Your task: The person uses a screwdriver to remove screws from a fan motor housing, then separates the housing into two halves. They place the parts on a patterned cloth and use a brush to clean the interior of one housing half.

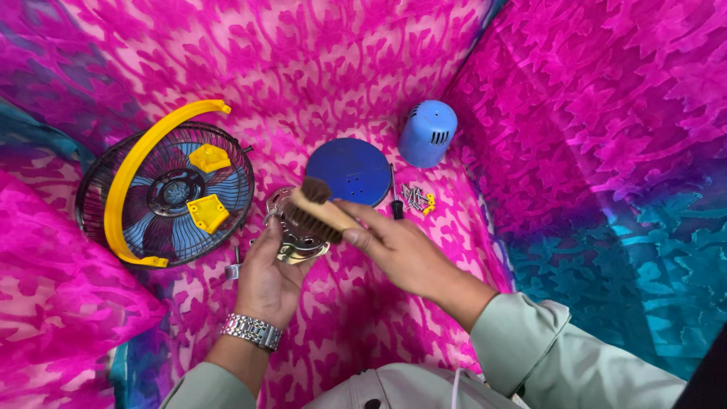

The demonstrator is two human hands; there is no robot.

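- Pink patterned cloth (341, 68) with teal patches covers the whole work surface and rises behind and to both sides in the head view, the only view.
- Left hand (266, 276), a metal watch (251, 331) at the wrist, is clenched around a shiny metal motor part (297, 244), holding it up off the cloth from below.
- Right hand (401, 250) grasps the wooden handle of a brush (312, 210); its dark bristles press against the top of the motor part, so the two touch between the hands.
- As a judgement, the step in hand is brushing dirt off the motor part; the next move calls for a steady hold below while the bristles sweep across, and a turn of the part to reach hidden faces.
- Left of the hands lies a dark wire fan guard (91, 189) with blue blades (144, 220), a yellow curved bracket (144, 151) and two yellow pieces on it.
- Just beyond the brush sits a round blue disc (352, 168); a light blue motor cover (428, 132) stands farther back.
- Small screws (415, 198) lie beside the disc, near the right fingers.
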